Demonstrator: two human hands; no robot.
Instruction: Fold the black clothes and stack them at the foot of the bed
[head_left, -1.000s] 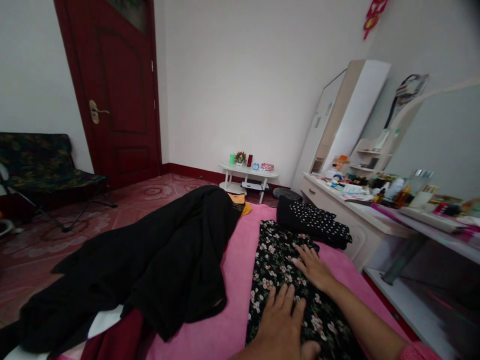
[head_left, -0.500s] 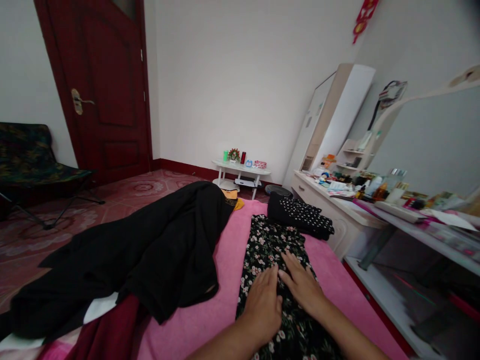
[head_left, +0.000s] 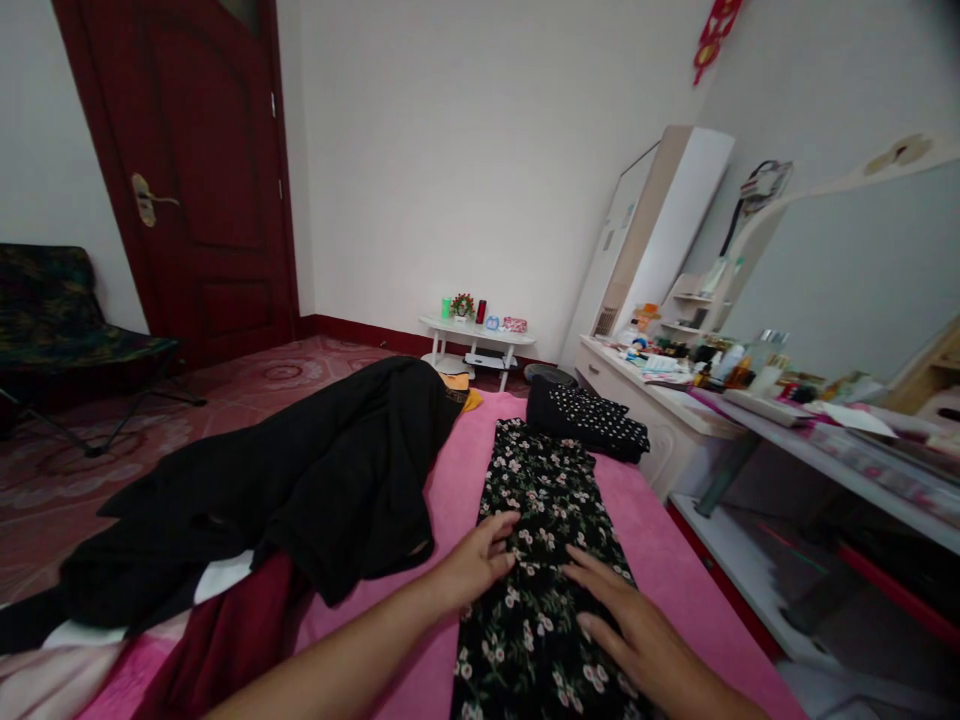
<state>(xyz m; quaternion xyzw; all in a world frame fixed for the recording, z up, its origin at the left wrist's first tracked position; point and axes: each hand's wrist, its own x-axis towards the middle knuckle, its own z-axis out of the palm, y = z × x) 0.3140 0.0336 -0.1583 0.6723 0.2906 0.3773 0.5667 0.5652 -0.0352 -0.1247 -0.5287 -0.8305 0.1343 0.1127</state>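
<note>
A black floral garment (head_left: 536,500) lies flat and lengthwise on the pink bedspread (head_left: 442,500). My left hand (head_left: 476,565) is at its left edge, fingers apart and slightly curled, holding nothing. Over the right part of the same cloth is my right hand (head_left: 619,615), its fingers spread, also holding nothing. Beyond the floral garment sits a folded black polka-dot garment (head_left: 589,415). To the left, a large black garment (head_left: 322,470) is heaped beside dark red cloth (head_left: 232,635).
A dressing table (head_left: 675,395) crowded with bottles and a mirror (head_left: 855,270) stands on the right. Ahead is a small white table (head_left: 480,328). A camouflage folding chair (head_left: 60,320) and a dark red door (head_left: 202,190) are on the left.
My hands have moved apart and nearer to me; the left shifted to the garment's left edge. More of the floral cloth shows between them. The view has turned slightly right.
</note>
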